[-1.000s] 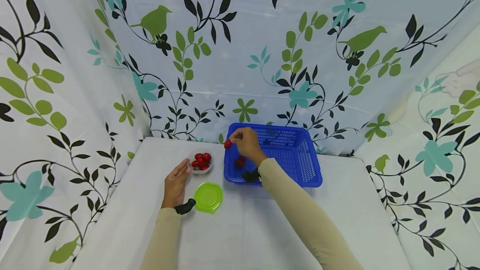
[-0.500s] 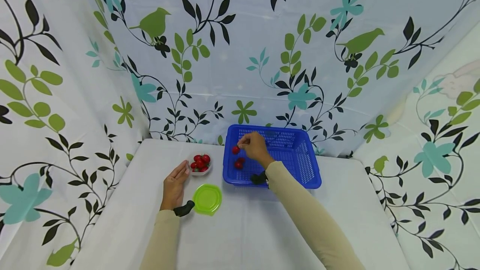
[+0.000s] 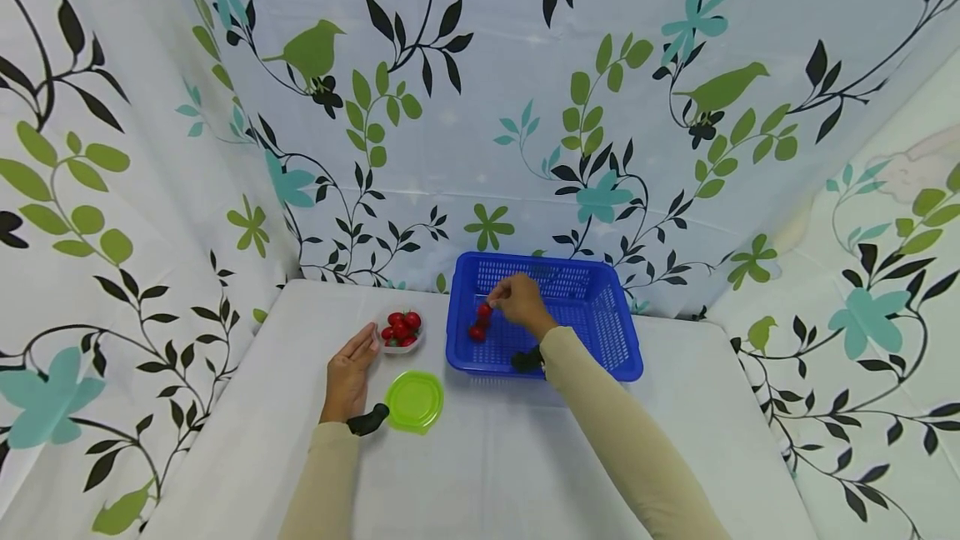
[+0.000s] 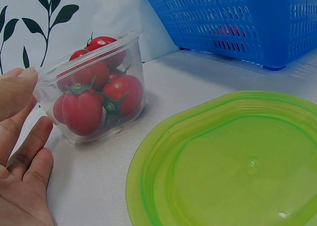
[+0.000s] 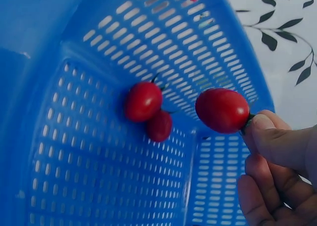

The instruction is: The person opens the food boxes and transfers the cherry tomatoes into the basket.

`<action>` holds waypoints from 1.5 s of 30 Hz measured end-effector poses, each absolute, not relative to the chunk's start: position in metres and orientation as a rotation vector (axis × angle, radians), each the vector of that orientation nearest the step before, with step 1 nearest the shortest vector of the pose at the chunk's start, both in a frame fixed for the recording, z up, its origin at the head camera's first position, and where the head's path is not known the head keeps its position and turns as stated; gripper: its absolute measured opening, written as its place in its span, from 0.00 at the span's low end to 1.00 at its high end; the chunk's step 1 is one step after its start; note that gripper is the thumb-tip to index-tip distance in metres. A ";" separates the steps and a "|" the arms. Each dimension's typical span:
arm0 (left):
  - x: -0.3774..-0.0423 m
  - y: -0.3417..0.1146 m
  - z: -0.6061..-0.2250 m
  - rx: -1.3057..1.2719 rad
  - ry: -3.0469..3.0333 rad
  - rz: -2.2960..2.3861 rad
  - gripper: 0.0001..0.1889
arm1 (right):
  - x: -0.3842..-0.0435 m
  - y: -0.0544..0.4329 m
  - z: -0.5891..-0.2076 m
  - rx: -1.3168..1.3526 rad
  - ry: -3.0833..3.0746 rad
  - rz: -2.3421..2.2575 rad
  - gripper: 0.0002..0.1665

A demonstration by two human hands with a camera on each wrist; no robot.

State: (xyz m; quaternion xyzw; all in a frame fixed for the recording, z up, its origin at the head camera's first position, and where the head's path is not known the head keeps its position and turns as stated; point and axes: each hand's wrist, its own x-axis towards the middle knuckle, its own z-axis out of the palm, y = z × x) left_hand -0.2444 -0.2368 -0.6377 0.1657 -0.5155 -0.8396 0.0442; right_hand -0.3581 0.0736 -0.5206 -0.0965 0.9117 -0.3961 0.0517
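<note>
My right hand [image 3: 519, 300] pinches a cherry tomato [image 5: 222, 110] by its green stem, thumb against finger, inside the blue plastic basket [image 3: 585, 263]. Below it, two other cherry tomatoes [image 5: 143, 102] lie close together on the basket floor near one end. At the left, a small clear plastic container [image 4: 137, 94] holds several red tomatoes [image 4: 83, 112] with green stems. My left hand [image 3: 348, 373] lies beside this container with its fingers fairly straight; thumb and fingertips touch the near-left corner of the rim.
A bright green lid [image 3: 414, 401] lies on the white-covered table [image 3: 465, 473], between the left hand and the basket, in front of the container. Patterned cloth [image 3: 480, 107] hangs behind the table and at both sides.
My right hand has carried the cherry tomato from over the basket's left rim, rightward and down into the basket, near the two others. My left hand has stayed at the container.
</note>
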 end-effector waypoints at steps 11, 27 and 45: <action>-0.244 -0.237 -0.639 0.511 -1.572 -2.574 0.28 | -0.365 0.086 -0.533 -0.205 2.727 -1.147 0.05; -0.243 -0.236 -0.636 0.552 -1.594 -2.548 0.27 | -0.372 0.085 -0.540 -0.153 2.722 -1.061 0.03; -0.244 -0.237 -0.637 0.565 -1.565 -2.592 0.28 | -0.378 0.085 -0.550 -0.141 2.729 -1.035 0.05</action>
